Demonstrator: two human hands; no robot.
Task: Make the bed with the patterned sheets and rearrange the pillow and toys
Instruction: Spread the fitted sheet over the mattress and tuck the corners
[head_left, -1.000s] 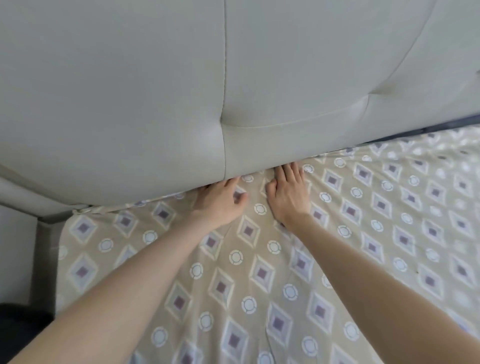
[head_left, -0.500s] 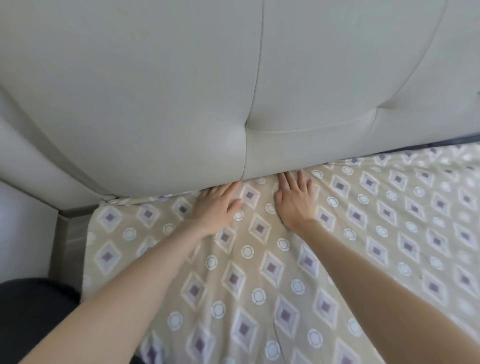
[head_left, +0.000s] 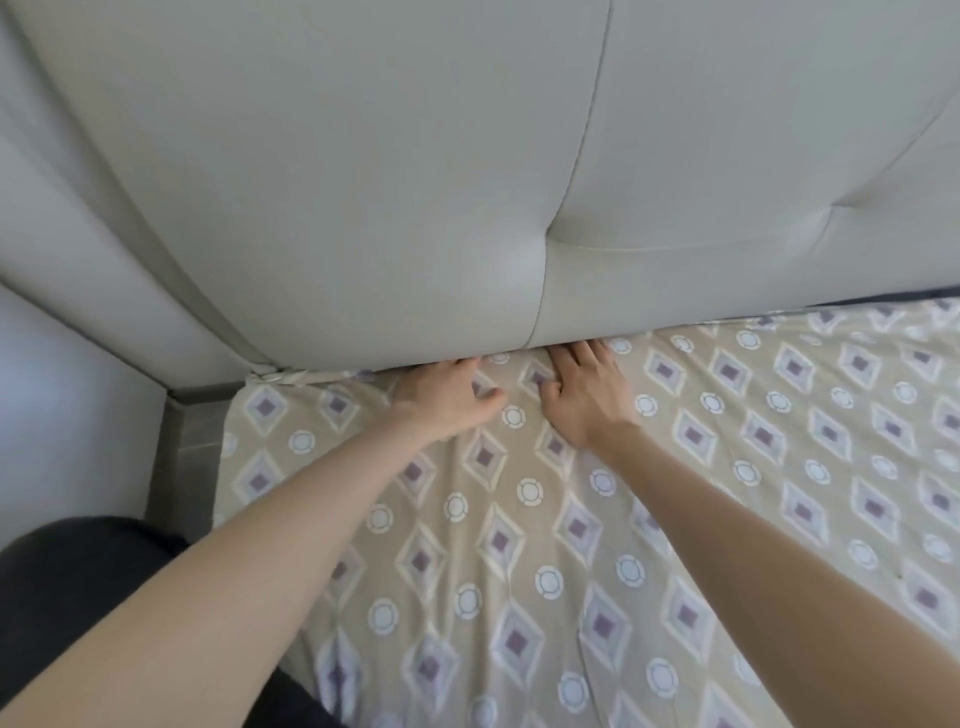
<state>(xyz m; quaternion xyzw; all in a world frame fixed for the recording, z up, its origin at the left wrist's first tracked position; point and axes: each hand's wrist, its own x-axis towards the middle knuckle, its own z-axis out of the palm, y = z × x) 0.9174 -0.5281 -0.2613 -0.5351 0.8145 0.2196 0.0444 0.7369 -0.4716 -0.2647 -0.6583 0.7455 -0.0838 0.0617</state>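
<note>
Big padded headboard (head_left: 363, 182) takes up most of the view. It's pale grey-beige and kinda leathery, with stitched seams and a soft tufted dimple near the bottom. There's a plain white wall (head_left: 62, 415) off to the left and a grey bed frame (head_left: 192, 441) corner running down beside it. Light is soft and even.

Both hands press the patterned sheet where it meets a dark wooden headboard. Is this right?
Not quite. The headboard is pale and padded, with stitched seams, not dark wood; the head view shows this. The rest holds: the left hand and the right hand both press the patterned sheet where it meets the headboard.
</note>
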